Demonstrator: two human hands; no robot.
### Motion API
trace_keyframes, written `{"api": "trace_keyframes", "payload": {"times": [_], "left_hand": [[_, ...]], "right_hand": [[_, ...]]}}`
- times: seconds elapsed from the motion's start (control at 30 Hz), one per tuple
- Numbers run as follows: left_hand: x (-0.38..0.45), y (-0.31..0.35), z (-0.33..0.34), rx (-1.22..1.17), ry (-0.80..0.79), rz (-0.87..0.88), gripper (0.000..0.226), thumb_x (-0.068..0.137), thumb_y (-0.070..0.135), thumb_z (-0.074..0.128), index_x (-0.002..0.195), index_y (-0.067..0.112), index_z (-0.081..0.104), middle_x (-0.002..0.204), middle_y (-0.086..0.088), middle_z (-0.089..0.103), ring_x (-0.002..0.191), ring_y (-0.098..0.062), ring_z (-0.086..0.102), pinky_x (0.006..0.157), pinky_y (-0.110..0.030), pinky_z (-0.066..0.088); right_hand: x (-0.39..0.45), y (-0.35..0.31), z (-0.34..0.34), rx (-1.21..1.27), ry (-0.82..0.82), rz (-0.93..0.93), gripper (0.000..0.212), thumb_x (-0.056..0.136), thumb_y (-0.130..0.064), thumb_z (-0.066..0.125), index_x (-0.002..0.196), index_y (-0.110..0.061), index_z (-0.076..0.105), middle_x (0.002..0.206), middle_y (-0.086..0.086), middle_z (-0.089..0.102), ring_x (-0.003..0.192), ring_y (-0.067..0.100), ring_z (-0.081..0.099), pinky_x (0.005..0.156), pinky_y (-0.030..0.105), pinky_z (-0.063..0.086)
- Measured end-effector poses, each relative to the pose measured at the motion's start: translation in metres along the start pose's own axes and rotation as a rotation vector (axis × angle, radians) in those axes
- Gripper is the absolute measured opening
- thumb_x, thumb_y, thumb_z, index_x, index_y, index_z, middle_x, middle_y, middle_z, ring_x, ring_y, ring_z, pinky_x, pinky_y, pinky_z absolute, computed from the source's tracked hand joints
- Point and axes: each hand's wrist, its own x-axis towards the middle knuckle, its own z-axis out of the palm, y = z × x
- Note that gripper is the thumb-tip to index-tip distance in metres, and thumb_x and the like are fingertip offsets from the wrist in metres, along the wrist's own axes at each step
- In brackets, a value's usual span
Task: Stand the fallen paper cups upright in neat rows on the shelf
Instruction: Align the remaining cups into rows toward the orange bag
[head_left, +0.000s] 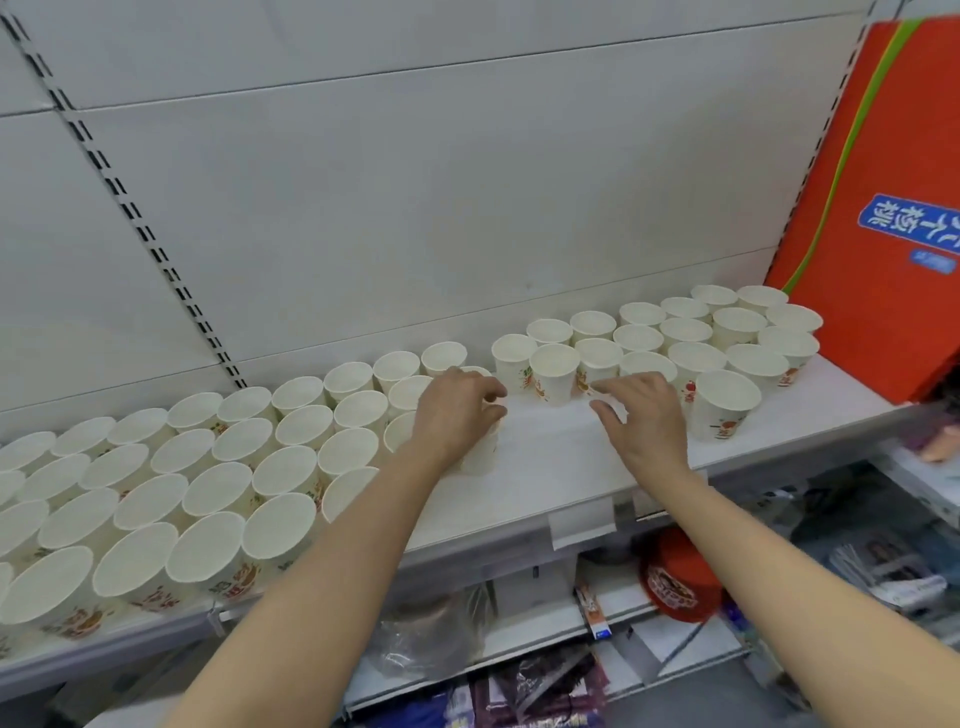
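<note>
Cups (218, 483) were seen upright in rows on the white shelf (550, 457), split by a bare gap. One cup (480, 447) at the gap's left edge was gripped from above by the left hand (457, 415). The right hand (644, 415) was held relaxed, grasping nothing, beside the right group (675, 338).

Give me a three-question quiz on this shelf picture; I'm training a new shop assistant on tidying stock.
1. True or false: the left hand grips a paper cup.
2. What stands at the right end of the shelf? A) an orange carton B) a glass jar C) a green basket
3. Fill in: the right hand, fingers spread, holds ____.

Key
1. True: its fingers curl round a cup at the edge of the left group.
2. A: the orange carton leans beside the right group of cups.
3. Nothing: it hovers over the bare gap between the two groups.
</note>
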Motion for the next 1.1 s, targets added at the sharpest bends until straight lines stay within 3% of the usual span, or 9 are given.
{"api": "trace_keyframes", "payload": {"times": [0.13,0.27,0.43,0.57,0.77,0.97,1.1], "left_hand": [[0.04,0.028,0.016,-0.035,0.0,0.022,0.024,0.088,0.031,0.065,0.11,0.026,0.071,0.102,0.006,0.071,0.102,-0.021,0.054,0.079,-0.032,0.044],[0.071,0.051,0.036,-0.013,-0.018,-0.022,0.025,0.084,0.028,0.069,0.109,0.026,0.07,0.105,0.005,0.07,0.105,-0.021,0.053,0.083,-0.033,0.045],[0.084,0.062,0.054,0.084,-0.04,-0.084,0.01,0.082,0.029,0.068,0.092,0.028,0.071,0.094,0.002,0.069,0.098,-0.022,0.053,0.074,-0.033,0.045],[0.082,0.068,0.06,0.092,0.014,-0.126,0.008,0.084,0.031,0.067,0.087,0.026,0.071,0.089,0.003,0.067,0.093,-0.022,0.054,0.071,-0.034,0.047],[0.055,0.076,0.047,0.01,0.16,-0.165,0.008,0.086,0.028,0.066,0.089,0.023,0.072,0.091,0.007,0.067,0.095,-0.02,0.052,0.07,-0.035,0.044],[0.007,0.084,0.012,-0.235,0.293,-0.167,0.002,0.087,0.032,0.067,0.086,0.03,0.068,0.086,0.018,0.065,0.081,-0.004,0.052,0.064,-0.019,0.035],[-0.04,0.072,-0.005,-0.32,0.353,-0.16,0.006,0.084,0.029,0.071,0.081,0.032,0.067,0.084,0.021,0.064,0.081,-0.004,0.055,0.067,-0.019,0.039]], "right_hand": [[0.011,0.041,-0.021,-0.05,0.03,0.089,0.025,0.075,-0.012,0.077,0.099,-0.011,0.072,0.09,0.004,0.071,0.094,0.03,0.052,0.081,0.039,0.043],[0.023,0.069,-0.028,-0.033,-0.043,0.074,0.025,0.074,-0.014,0.079,0.098,-0.013,0.073,0.089,0.002,0.07,0.095,0.026,0.05,0.083,0.032,0.039],[0.034,0.081,-0.028,-0.041,-0.11,0.059,0.018,0.072,-0.019,0.081,0.088,-0.016,0.074,0.082,-0.003,0.071,0.088,0.027,0.052,0.079,0.033,0.035],[0.037,0.086,-0.027,-0.089,-0.136,0.033,0.012,0.072,-0.025,0.081,0.08,-0.02,0.074,0.078,-0.005,0.07,0.086,0.026,0.051,0.074,0.03,0.023],[0.04,0.084,-0.032,-0.155,-0.205,0.017,0.008,0.074,-0.027,0.079,0.071,-0.024,0.072,0.074,-0.008,0.068,0.084,0.024,0.051,0.074,0.032,0.021],[0.032,0.065,-0.045,0.059,-0.095,-0.068,0.009,0.074,-0.021,0.08,0.074,-0.021,0.071,0.073,-0.009,0.066,0.082,0.022,0.05,0.074,0.032,0.027],[0.014,0.036,-0.049,0.229,-0.051,-0.113,0.009,0.074,-0.018,0.08,0.077,-0.017,0.072,0.076,-0.008,0.066,0.082,0.019,0.049,0.074,0.035,0.038]]}}
